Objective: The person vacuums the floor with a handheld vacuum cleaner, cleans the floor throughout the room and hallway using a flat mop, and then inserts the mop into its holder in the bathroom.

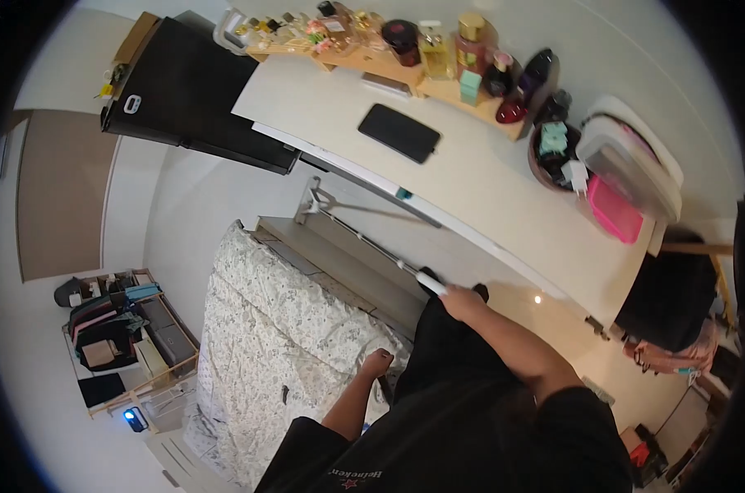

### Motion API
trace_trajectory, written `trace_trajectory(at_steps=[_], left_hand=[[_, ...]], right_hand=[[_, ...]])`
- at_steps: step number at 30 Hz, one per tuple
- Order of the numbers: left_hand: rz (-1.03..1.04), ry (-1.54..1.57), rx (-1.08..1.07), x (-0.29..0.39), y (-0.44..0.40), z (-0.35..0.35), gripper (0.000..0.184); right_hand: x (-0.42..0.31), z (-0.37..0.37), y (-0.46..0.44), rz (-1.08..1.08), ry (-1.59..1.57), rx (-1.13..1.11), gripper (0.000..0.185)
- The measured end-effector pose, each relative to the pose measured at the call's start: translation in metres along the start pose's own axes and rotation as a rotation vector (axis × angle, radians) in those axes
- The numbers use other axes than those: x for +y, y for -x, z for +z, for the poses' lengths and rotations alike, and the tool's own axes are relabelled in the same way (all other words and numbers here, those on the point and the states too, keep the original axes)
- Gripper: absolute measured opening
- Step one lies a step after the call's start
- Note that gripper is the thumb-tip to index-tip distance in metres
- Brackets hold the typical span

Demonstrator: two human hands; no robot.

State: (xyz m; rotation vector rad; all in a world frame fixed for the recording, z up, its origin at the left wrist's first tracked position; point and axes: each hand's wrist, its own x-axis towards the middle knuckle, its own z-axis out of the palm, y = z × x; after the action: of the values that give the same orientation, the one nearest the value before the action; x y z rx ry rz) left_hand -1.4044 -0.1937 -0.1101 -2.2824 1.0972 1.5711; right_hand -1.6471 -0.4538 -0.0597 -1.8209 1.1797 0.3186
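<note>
My right hand (pixel 464 302) is wrapped round the white handle (pixel 431 284) of a long, thin pole (pixel 364 239). The pole slants away to a pale head (pixel 311 200) low between the bed and the desk. My left hand (pixel 378 362) is closed above the edge of the bed, which has a white floral cover (pixel 282 337). A dark strip shows just below that hand; whether the fingers hold it is too small to tell.
A white desk (pixel 487 185) bears a black phone (pixel 399 132), bottles and a round basket (pixel 545 164). Beyond its far end stands a black fridge (pixel 191 90). A shelf rack (pixel 175 320) is past the bed. A black chair (pixel 668 300) stands at right.
</note>
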Motion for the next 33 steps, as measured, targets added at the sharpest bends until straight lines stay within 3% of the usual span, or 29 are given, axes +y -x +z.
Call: trace_trajectory(at_steps=[3,4,7,8,9,10,11,12,14,18,19,21,22,23,24,27,30,33], left_hand=[[-0.061,0.005,-0.016,-0.006,0.017,0.012,0.041],[-0.108,0.053,0.000,-0.002,0.017,0.016,0.041],[-0.069,0.154,0.026,0.013,0.010,0.035,0.039],[-0.054,0.227,0.033,0.017,0.006,0.037,0.039],[-0.052,0.225,0.035,0.028,0.003,0.032,0.039],[-0.020,0.259,0.043,0.045,0.003,0.023,0.039],[0.007,0.298,0.048,0.055,0.005,0.020,0.040],[0.009,0.303,0.046,0.058,0.001,0.020,0.040],[0.063,0.414,0.065,0.057,-0.013,0.020,0.039],[0.129,0.463,0.085,0.044,-0.031,0.019,0.037],[0.092,0.434,0.041,0.039,-0.030,0.014,0.037],[0.074,0.349,0.034,0.026,-0.026,0.007,0.036],[0.033,0.359,0.033,0.024,-0.022,0.001,0.036],[0.038,0.288,0.040,0.022,-0.015,-0.007,0.036],[0.045,0.217,0.052,0.023,-0.009,-0.015,0.035],[0.005,0.156,0.045,0.021,0.004,-0.031,0.035],[0.021,0.141,0.171,0.017,0.009,-0.031,0.034],[0.020,0.459,0.225,0.034,0.012,-0.008,0.034]], right_hand=[[0.013,0.001,0.005,0.076,0.071,0.057,0.038],[0.042,0.003,0.025,0.045,0.105,0.142,0.039],[0.163,0.010,0.126,0.280,0.141,-0.017,0.044],[0.202,0.006,0.183,0.042,0.328,-0.116,0.045],[0.250,0.020,0.240,0.133,0.354,-0.110,0.046],[0.223,-0.022,0.290,0.474,0.288,-0.330,0.044],[0.232,-0.035,0.341,0.614,0.267,-0.324,0.046],[0.273,-0.023,0.393,0.637,0.365,-0.273,0.049],[0.265,-0.048,0.432,0.674,0.416,-0.322,0.052],[0.198,-0.050,0.341,0.572,0.381,-0.304,0.052],[0.228,-0.012,0.311,0.324,0.380,-0.285,0.051],[0.152,-0.001,0.213,0.255,0.309,-0.240,0.054],[0.118,0.009,0.159,0.349,0.182,-0.230,0.055],[0.064,-0.005,0.122,0.198,0.098,-0.152,0.052],[0.061,0.033,0.068,0.129,0.017,0.013,0.046],[-0.028,0.016,-0.023,0.138,-0.012,-0.024,0.046],[-0.017,0.008,-0.028,0.123,0.019,-0.017,0.048],[0.064,-0.001,0.035,0.194,0.112,0.034,0.052]])
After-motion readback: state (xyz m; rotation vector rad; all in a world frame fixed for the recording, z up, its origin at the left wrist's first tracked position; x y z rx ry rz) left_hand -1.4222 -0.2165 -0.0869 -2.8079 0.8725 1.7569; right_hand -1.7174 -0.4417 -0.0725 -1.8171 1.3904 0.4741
